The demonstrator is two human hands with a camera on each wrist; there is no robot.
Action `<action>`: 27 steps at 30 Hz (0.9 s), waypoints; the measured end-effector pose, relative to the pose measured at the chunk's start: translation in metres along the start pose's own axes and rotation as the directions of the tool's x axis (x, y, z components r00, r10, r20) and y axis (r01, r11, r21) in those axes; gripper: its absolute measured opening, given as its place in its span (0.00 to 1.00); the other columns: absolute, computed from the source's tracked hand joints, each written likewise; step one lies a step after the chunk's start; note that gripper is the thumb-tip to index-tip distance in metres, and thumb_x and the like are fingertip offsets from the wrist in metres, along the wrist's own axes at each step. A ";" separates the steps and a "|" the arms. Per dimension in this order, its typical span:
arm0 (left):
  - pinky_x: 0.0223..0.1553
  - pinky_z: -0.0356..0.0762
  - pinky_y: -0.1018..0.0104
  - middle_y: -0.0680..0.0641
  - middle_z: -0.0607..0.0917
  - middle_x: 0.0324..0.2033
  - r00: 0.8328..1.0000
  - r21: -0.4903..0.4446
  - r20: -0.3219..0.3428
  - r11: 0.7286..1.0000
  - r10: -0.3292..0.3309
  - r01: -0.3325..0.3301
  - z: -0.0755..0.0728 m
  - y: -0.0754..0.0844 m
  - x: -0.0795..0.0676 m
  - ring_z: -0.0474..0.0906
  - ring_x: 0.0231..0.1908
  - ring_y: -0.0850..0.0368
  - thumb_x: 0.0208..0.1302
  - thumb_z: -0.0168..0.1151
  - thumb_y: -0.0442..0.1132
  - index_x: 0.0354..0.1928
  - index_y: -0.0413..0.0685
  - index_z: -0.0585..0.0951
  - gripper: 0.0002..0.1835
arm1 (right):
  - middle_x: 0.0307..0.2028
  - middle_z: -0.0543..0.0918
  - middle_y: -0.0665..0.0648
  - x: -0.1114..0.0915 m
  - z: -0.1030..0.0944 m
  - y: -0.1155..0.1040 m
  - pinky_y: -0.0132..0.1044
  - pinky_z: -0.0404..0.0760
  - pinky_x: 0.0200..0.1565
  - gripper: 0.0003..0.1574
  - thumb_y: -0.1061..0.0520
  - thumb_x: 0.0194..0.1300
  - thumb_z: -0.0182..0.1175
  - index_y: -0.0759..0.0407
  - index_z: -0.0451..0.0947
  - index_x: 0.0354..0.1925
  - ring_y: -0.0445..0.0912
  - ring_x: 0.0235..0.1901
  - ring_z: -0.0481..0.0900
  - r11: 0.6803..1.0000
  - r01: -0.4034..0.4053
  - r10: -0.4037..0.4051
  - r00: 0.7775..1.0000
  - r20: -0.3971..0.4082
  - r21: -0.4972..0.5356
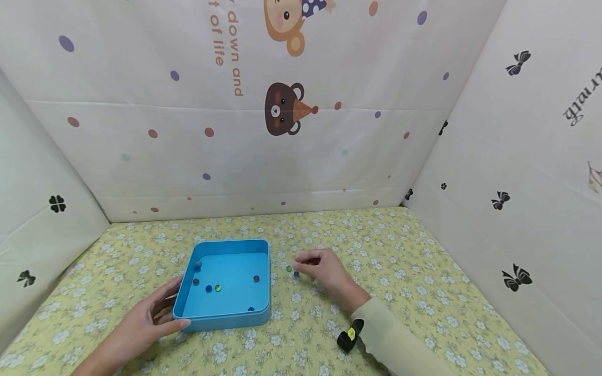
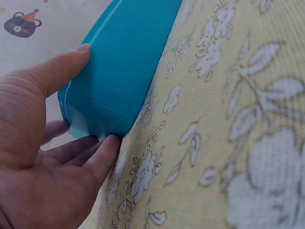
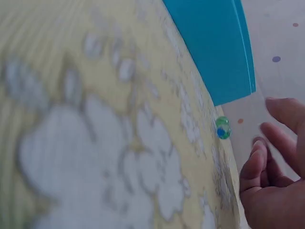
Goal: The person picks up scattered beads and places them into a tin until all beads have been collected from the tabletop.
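A square blue box (image 1: pixel 221 321) without a lid stands on the cloth, and several glass marbles lie inside it, among them a yellow-green marble (image 1: pixel 218 288) and a dark blue marble (image 1: pixel 209 288). My left hand (image 1: pixel 143 318) grips the box's near left corner, thumb on the front wall and fingers against the left side. Right of the box, a green marble (image 1: pixel 289 268) and a blue marble (image 1: pixel 296 274) lie close together on the cloth. Just beside them is my right hand (image 1: pixel 324 269); in the right wrist view its thumb and forefinger are apart, with nothing visible between them.
Yellow flowered cloth (image 1: pixel 400 261) covers the table. A white printed sheet (image 1: pixel 244 162) hangs behind it, with further sheets at both sides. A black bow with a yellow centre (image 1: pixel 350 335) is by my right sleeve (image 1: pixel 395 334).
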State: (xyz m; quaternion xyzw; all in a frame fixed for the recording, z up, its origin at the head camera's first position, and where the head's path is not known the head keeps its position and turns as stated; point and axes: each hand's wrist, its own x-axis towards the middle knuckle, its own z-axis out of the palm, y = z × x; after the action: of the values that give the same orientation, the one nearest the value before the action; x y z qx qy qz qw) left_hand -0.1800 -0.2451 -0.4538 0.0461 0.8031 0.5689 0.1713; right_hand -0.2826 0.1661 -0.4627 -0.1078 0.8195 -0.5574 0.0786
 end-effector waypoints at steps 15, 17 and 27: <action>0.66 0.84 0.76 0.33 0.51 0.80 1.000 0.018 0.000 1.000 0.004 -0.004 -0.001 0.000 0.001 0.53 0.77 0.26 0.65 0.72 0.49 0.84 0.57 0.44 0.56 | 0.41 0.88 0.55 0.003 -0.006 0.001 0.31 0.88 0.33 0.16 0.55 0.63 0.74 0.60 0.89 0.48 0.43 0.34 0.81 0.981 0.053 -0.036 0.995 0.096 -0.187; 0.66 0.84 0.75 0.32 0.51 0.80 1.000 0.019 -0.002 1.000 0.001 -0.001 0.000 0.000 0.000 0.53 0.77 0.26 0.64 0.72 0.50 0.84 0.57 0.44 0.56 | 0.40 0.88 0.54 0.004 -0.006 0.001 0.31 0.89 0.34 0.16 0.55 0.62 0.75 0.59 0.89 0.48 0.42 0.34 0.81 0.976 0.058 -0.038 0.994 0.101 -0.211; 0.67 0.85 0.69 0.32 0.51 0.80 1.000 0.010 0.000 1.000 -0.012 0.012 0.001 0.001 0.000 0.53 0.76 0.25 0.65 0.72 0.49 0.84 0.58 0.44 0.56 | 0.33 0.86 0.49 0.008 -0.004 0.002 0.31 0.87 0.31 0.12 0.56 0.61 0.76 0.55 0.91 0.44 0.42 0.31 0.79 0.956 0.062 -0.032 0.993 0.109 -0.286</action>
State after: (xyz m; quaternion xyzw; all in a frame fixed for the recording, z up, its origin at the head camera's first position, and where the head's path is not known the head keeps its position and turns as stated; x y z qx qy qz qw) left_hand -0.1798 -0.2441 -0.4531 0.0421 0.8061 0.5639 0.1746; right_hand -0.2915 0.1684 -0.4632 -0.1662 0.8840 -0.4273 0.0913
